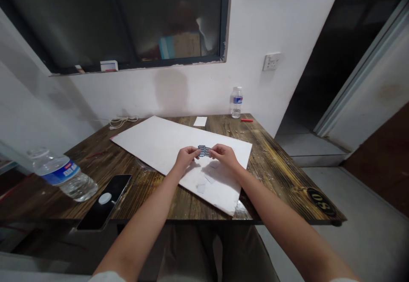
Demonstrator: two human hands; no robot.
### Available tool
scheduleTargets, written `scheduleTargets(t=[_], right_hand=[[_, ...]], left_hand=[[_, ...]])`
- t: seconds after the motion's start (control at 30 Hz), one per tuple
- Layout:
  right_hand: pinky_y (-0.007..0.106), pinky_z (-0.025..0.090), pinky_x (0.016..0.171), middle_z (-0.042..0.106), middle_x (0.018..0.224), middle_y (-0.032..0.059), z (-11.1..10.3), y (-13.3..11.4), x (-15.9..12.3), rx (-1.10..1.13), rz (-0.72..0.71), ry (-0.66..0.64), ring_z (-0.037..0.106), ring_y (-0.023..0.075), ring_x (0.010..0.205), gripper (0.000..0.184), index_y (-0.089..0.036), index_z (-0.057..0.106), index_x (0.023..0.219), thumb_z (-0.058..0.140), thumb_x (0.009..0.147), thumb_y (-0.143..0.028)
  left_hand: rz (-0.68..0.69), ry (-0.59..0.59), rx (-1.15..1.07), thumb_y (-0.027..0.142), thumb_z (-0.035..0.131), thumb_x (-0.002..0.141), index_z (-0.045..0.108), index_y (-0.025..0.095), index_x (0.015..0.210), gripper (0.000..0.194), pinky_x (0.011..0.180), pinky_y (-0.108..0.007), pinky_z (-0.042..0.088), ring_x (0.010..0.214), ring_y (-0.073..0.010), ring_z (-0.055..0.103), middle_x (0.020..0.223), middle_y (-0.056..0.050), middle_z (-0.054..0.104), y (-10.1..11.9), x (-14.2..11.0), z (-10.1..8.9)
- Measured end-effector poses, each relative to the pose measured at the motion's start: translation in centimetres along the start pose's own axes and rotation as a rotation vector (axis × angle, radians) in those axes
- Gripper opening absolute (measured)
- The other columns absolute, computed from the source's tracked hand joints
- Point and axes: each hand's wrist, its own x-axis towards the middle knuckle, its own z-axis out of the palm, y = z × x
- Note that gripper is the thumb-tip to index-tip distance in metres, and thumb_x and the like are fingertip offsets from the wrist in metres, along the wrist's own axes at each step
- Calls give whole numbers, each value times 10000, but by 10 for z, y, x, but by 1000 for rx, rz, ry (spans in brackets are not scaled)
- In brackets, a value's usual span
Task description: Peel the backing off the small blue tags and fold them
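Between my two hands is a small flat blue-grey patterned piece [203,150], held up over a large white board [150,139]. A faint line runs down its middle, so I cannot tell whether it is one piece or two side by side. My left hand [186,157] pinches its left edge, and my right hand [224,154] pinches the right edge. Below them on the board lie a few pale square slips [201,188], partly in the shadow of my hands.
The board lies at a slant on a dark wooden table [271,179]. A large water bottle [64,173] and a phone [105,205] with a white disc are at left. Behind are a cable [123,121], a white card [200,121], a small bottle [236,103] and a red pen-like stick [246,120].
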Motion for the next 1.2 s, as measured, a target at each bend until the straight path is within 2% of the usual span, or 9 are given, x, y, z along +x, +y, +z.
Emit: scheduleTargets(t=[0.17, 0.3, 0.4, 0.5, 0.6, 0.77, 0.9, 1.0, 1.2], right_hand=[[237, 410, 545, 637, 580, 3, 4, 2, -2, -82, 22, -10, 556, 125, 548, 342, -185, 588, 623, 665, 724, -502], [235, 375, 526, 613, 557, -8, 3, 6, 0, -133, 22, -15, 520, 121, 536, 372, -186, 558, 573, 665, 723, -510], [254, 415, 604, 666, 674, 12, -3, 10, 3, -223, 19, 49, 560, 141, 627, 295, -183, 643, 686, 617, 784, -461], [296, 433, 768, 710, 915, 45, -9, 11, 2, -486, 38, 75, 592, 189, 855, 196, -189, 688, 918, 633, 804, -338], [321, 405, 841, 699, 1047, 70, -11, 8, 0, -803, 38, -50, 552, 234, 1006, 310, -193, 655, 1103, 655, 801, -262], [307, 385, 829, 705, 1027, 86, -8, -1, -2, -1034, -24, -191, 570, 230, 979, 277, -187, 650, 1130, 550, 873, -214], [303, 374, 829, 698, 981, 117, -5, -4, -1, -1129, -76, -231, 585, 228, 948, 293, -162, 648, 1140, 501, 887, -174], [309, 370, 805, 692, 915, 126, -5, -3, 0, -1165, -90, -241, 583, 227, 897, 269, -140, 686, 1031, 461, 883, -136], [292, 385, 766, 661, 917, 93, -8, 3, 0, -923, -140, -26, 562, 203, 881, 181, -164, 698, 840, 520, 812, -142]], left_hand=[[42, -167, 9, 402, 767, 625, 671, 151, 676, 273, 499, -216, 362, 523, -101, 523, 579, -19, 632, 5, -7, 2], [36, -198, 56, 405, 761, 642, 664, 152, 670, 272, 499, -219, 366, 527, -107, 535, 588, -24, 640, 8, -10, 3], [54, -146, 52, 399, 763, 634, 666, 149, 674, 271, 509, -225, 385, 536, -109, 540, 590, -23, 639, 5, -7, 3], [38, -24, 18, 410, 768, 608, 661, 147, 693, 297, 487, -226, 385, 531, -113, 540, 583, -18, 631, 1, -2, 2], [28, 62, -14, 419, 768, 592, 661, 148, 721, 319, 465, -223, 384, 531, -114, 537, 573, -9, 616, -2, 2, 1], [33, 71, -15, 412, 763, 599, 663, 142, 725, 314, 453, -214, 376, 517, -99, 518, 557, -2, 601, 1, 0, 1], [34, 82, -8, 424, 766, 584, 666, 142, 718, 328, 440, -214, 373, 513, -101, 515, 555, -6, 602, 2, -1, 2], [27, 85, 5, 418, 764, 590, 665, 142, 720, 321, 443, -212, 372, 513, -100, 516, 554, -5, 602, 1, -1, 2], [37, 78, 18, 401, 747, 617, 656, 144, 717, 291, 451, -211, 361, 506, -97, 512, 546, 0, 599, 0, 0, 2]])
